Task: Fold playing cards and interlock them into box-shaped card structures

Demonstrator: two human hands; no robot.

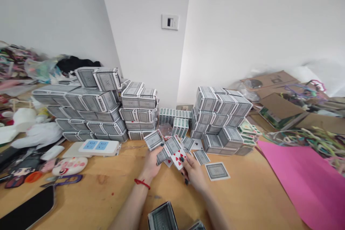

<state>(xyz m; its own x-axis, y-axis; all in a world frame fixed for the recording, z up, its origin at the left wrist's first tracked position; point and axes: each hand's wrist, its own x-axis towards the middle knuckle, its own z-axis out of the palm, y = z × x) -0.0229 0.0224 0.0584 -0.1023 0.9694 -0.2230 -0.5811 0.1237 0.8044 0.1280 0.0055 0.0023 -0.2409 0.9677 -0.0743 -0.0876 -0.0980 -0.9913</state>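
My left hand [152,160] is closed on grey-backed playing cards [154,140] just above the middle of the table. Close beside it, my right hand [192,170] pinches a playing card showing red hearts [178,159], its dark-nailed fingers along the card's lower edge. Another grey-backed card [173,145] overlaps between the hands; which hand has it I cannot tell. Loose cards lie behind and to the right, among them a face-down card [217,171]. Near the bottom edge stands an open box made of playing cards [162,217], with part of a second one [197,225] next to it.
Card-covered blocks are stacked at left [99,99] and right [223,106], with green-patterned card packs [180,126] between. A pink sheet [307,183] lies at right. At left are a white power strip [100,147], purple-handled snips [67,179] and a black phone [28,210].
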